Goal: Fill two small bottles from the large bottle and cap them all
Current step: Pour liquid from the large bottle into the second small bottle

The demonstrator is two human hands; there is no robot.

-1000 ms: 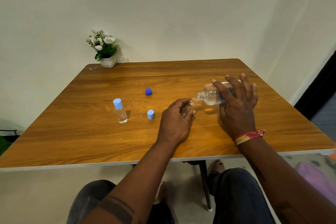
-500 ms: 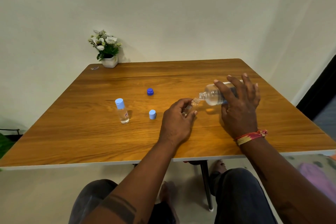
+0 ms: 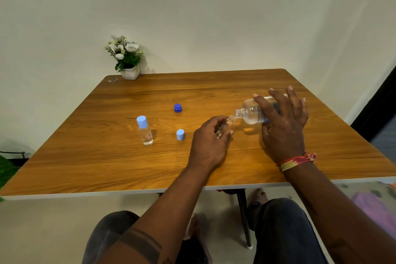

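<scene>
The open small bottle [image 3: 224, 127] stands in the right half of the table [image 3: 90, 165], nearer the front edge than the back, with the left hand [image 3: 211, 146] wrapped around it so that only its clear neck and part of its side show. The large bottle [image 3: 251, 113] lies nearly horizontal just to its right, long axis running left to right, mouth pointing left and dipped slightly; its threaded mouth meets the small bottle's opening, and whether the two rims touch cannot be told. The right hand [image 3: 282, 122] grasps the large bottle from above around its body, fingers spread over it. The pour turns on this mouth-to-mouth alignment: in my judgement a small lateral slip would send liquid onto the table. Both bottles are clear, smooth plastic, the large one ribbed at the neck and holding liquid in its lower side. A light blue cap [image 3: 180, 134] sits just left of the left hand, the nearer hand for fitting it; a dark blue cap [image 3: 177, 108] lies further back. A capped small bottle [image 3: 145, 130], cylindrical and clear, stands upright further left. A potted flower [image 3: 126, 58] occupies the back left corner of the wood-grain top.
</scene>
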